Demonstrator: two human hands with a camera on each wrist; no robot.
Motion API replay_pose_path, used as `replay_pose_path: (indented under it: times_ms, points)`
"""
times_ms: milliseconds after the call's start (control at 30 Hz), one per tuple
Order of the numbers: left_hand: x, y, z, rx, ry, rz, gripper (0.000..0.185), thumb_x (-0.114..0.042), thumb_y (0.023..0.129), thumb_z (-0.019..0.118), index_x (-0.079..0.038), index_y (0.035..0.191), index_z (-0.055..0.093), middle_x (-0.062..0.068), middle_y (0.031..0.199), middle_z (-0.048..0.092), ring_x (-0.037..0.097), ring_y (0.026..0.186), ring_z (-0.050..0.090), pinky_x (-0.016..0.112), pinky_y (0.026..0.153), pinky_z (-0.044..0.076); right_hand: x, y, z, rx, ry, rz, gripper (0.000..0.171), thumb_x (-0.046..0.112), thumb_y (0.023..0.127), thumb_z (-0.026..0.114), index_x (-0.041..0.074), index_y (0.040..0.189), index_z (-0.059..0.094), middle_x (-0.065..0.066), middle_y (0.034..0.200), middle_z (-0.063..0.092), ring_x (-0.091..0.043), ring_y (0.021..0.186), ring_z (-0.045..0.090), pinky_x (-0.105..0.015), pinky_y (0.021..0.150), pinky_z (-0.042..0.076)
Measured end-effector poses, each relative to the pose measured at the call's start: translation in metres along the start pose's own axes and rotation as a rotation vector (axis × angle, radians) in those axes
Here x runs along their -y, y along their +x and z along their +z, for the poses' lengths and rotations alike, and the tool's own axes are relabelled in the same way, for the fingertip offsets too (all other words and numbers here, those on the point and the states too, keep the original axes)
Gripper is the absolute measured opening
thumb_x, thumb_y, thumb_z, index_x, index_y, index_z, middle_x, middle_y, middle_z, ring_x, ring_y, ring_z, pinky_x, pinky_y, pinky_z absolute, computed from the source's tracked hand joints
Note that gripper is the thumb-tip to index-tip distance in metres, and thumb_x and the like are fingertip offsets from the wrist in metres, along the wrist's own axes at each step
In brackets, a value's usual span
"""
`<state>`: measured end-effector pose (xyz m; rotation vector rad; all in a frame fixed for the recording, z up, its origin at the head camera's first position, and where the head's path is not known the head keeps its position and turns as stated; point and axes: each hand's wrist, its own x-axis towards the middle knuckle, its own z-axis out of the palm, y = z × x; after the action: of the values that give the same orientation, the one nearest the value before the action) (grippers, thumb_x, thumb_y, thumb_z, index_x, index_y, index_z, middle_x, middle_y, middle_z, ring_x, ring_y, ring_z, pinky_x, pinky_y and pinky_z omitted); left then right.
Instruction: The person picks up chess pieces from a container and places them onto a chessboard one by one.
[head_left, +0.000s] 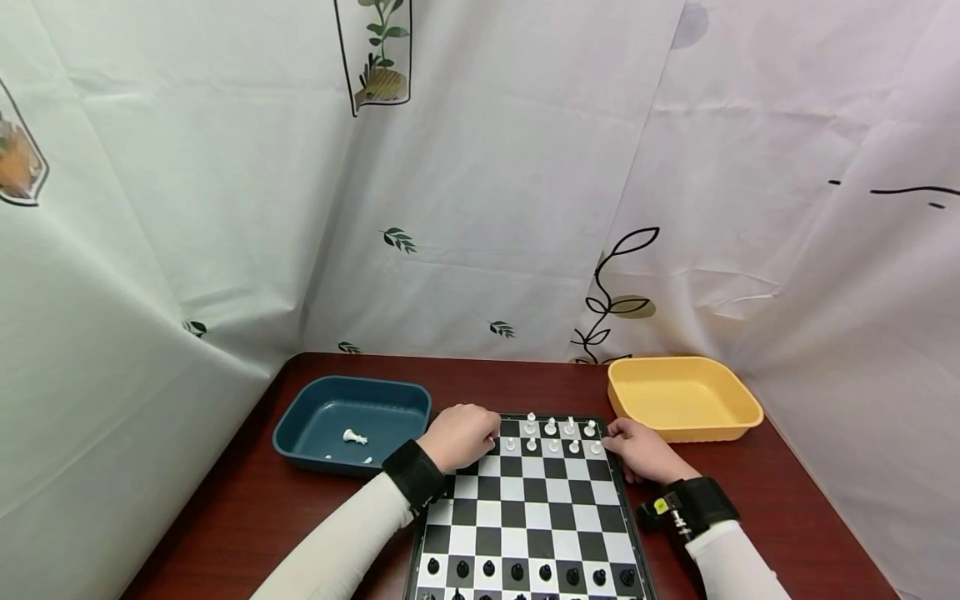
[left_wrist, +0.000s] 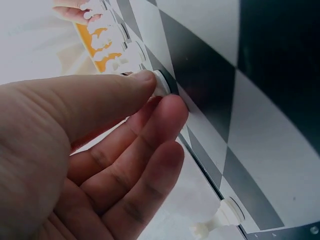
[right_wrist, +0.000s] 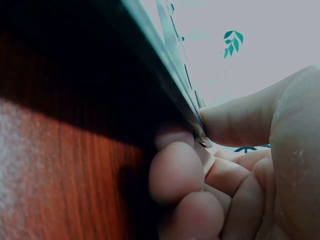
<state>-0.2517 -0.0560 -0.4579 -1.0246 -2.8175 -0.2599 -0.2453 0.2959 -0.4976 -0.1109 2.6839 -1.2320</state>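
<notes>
A black-and-white chessboard (head_left: pixel 528 500) lies on the table, with white pieces (head_left: pixel 553 437) in two rows along its far side and black pawns (head_left: pixel 517 572) near its close side. Over the far left squares, my left hand (head_left: pixel 461 437) pinches a white chess piece (left_wrist: pixel 162 84) between thumb and fingers. The piece's base is against the board; its upper part is hidden by the hand. Another white piece (left_wrist: pixel 222 220) stands near the board's corner in the left wrist view. My right hand (head_left: pixel 645 450) grips the board's right edge (right_wrist: pixel 175 80), thumb above and fingers below.
A blue tray (head_left: pixel 352 385) stands left of the board, with a white chess piece (head_left: pixel 355 437) lying in it and small white bits near its front wall. At the back right is a yellow tray (head_left: pixel 678 433). Patterned white cloth (head_left: pixel 480 208) hangs behind the brown table (head_left: pixel 517 375).
</notes>
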Motion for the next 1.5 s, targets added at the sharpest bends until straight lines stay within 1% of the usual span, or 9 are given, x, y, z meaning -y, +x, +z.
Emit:
replay_pose_path:
  times_ms: [233,433,633,767,833,1067,1167,1367,1500]
  points:
    - [-0.002,0.001,-0.003,0.018,-0.008,-0.010,0.010,-0.007,0.099,0.080,-0.017,0.097,0.081,-0.005,0.086,0.076,0.007,0.069,0.057,0.028,0.065,0.051,0.000,0.000,-0.001,0.004,-0.013,0.004,0.017,0.019,0.108,0.067,0.003,0.111,0.063,-0.008,0.064,0.059,-0.024,0.049,0.060,-0.038,0.049,0.049]
    - [-0.001,0.001,-0.004,0.031,-0.034,-0.013,0.013,-0.005,0.099,0.080,-0.016,0.092,0.079,-0.006,0.079,0.069,0.009,0.066,0.051,0.027,0.064,0.045,0.002,-0.001,-0.001,0.002,-0.003,-0.009,0.017,0.018,0.108,0.068,0.003,0.111,0.063,-0.008,0.063,0.059,-0.025,0.048,0.059,-0.039,0.049,0.049]
    - [0.001,-0.001,-0.008,0.032,-0.027,-0.009,0.015,-0.010,0.098,0.083,-0.018,0.088,0.075,-0.007,0.074,0.064,0.009,0.064,0.048,0.028,0.063,0.042,0.003,-0.001,-0.002,0.004,-0.001,-0.011,0.017,0.018,0.108,0.067,0.003,0.111,0.062,-0.008,0.064,0.059,-0.024,0.049,0.060,-0.039,0.049,0.049]
    - [0.001,-0.005,-0.015,-0.006,0.020,0.011,0.006,-0.016,0.098,0.086,-0.017,0.097,0.081,-0.004,0.085,0.072,0.009,0.071,0.059,0.029,0.068,0.053,0.003,-0.001,-0.002,0.004,0.000,-0.016,0.017,0.018,0.107,0.067,0.002,0.111,0.062,-0.007,0.063,0.058,-0.024,0.048,0.059,-0.039,0.049,0.049]
    - [0.003,-0.007,-0.018,-0.039,0.047,0.026,0.008,-0.019,0.098,0.087,-0.017,0.104,0.082,-0.004,0.092,0.075,0.009,0.077,0.065,0.029,0.071,0.056,0.003,-0.002,-0.002,0.003,0.000,-0.019,0.017,0.018,0.107,0.067,0.002,0.112,0.063,-0.007,0.062,0.058,-0.024,0.048,0.059,-0.039,0.049,0.048]
    - [0.017,-0.017,-0.034,-0.170,0.050,0.061,0.008,-0.017,0.099,0.087,-0.017,0.106,0.082,-0.003,0.095,0.072,0.011,0.079,0.067,0.028,0.067,0.053,0.004,-0.003,-0.001,0.004,0.004,-0.016,0.017,0.017,0.107,0.067,0.002,0.111,0.062,-0.007,0.061,0.057,-0.024,0.048,0.059,-0.039,0.049,0.048]
    - [0.026,-0.023,-0.039,-0.209,0.030,0.038,0.008,-0.017,0.099,0.087,-0.016,0.105,0.082,-0.002,0.095,0.072,0.012,0.078,0.066,0.029,0.066,0.053,0.004,-0.002,-0.001,0.006,0.012,-0.016,0.016,0.017,0.107,0.066,0.002,0.111,0.062,-0.007,0.061,0.057,-0.024,0.047,0.058,-0.039,0.049,0.048]
    - [0.045,-0.034,-0.048,-0.233,0.037,-0.057,0.010,-0.022,0.099,0.087,-0.017,0.106,0.082,-0.003,0.095,0.072,0.011,0.080,0.066,0.030,0.070,0.056,0.001,0.000,-0.001,0.009,0.014,-0.018,0.015,0.017,0.108,0.066,0.003,0.110,0.061,-0.007,0.060,0.057,-0.024,0.046,0.058,-0.039,0.049,0.048]
    - [0.057,-0.041,-0.052,-0.254,0.046,-0.098,0.009,-0.020,0.098,0.088,-0.017,0.105,0.083,-0.003,0.095,0.073,0.011,0.079,0.067,0.030,0.068,0.056,0.000,0.001,-0.001,0.010,0.009,-0.017,0.015,0.018,0.108,0.066,0.003,0.110,0.062,-0.007,0.060,0.057,-0.024,0.047,0.058,-0.039,0.049,0.048]
